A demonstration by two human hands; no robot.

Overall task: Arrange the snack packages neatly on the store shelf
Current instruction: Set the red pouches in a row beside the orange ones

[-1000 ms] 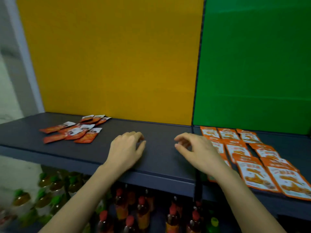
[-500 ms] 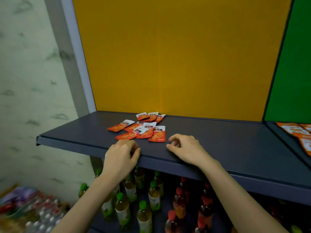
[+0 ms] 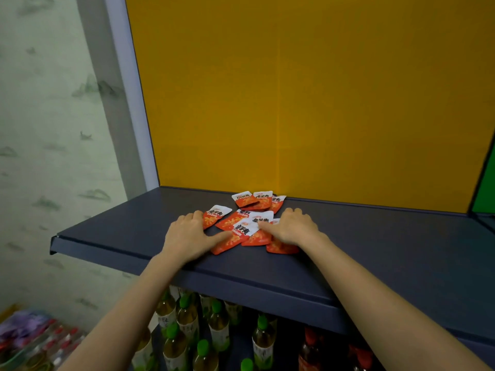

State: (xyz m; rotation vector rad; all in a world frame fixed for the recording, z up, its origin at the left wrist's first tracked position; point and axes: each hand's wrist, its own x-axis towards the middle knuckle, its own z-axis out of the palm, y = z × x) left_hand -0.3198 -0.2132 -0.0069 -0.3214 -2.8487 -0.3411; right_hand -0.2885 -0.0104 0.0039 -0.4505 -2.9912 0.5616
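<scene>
Several small orange-red snack packets with white tops lie in a loose, overlapping pile (image 3: pixel 242 226) on the dark blue shelf (image 3: pixel 375 250). A smaller cluster of packets (image 3: pixel 257 200) sits behind them against the yellow back panel. My left hand (image 3: pixel 188 235) rests flat at the pile's left side, its fingertips on one packet and its thumb against another. On the right side of the pile, my right hand (image 3: pixel 290 227) lies over the packets with fingers bent downward, covering part of one packet. Neither hand lifts anything.
The yellow back panel (image 3: pixel 294 103) closes the shelf behind, and a green panel (image 3: pixel 488 188) starts at the far right. Bottles with green and red caps (image 3: pixel 187 330) stand on the shelf below. A grey upright and a patterned wall are at the left.
My view has swung left, away from the green section's flat packets. Both hands moved from the bare shelf's front edge forward onto the pile of packets.
</scene>
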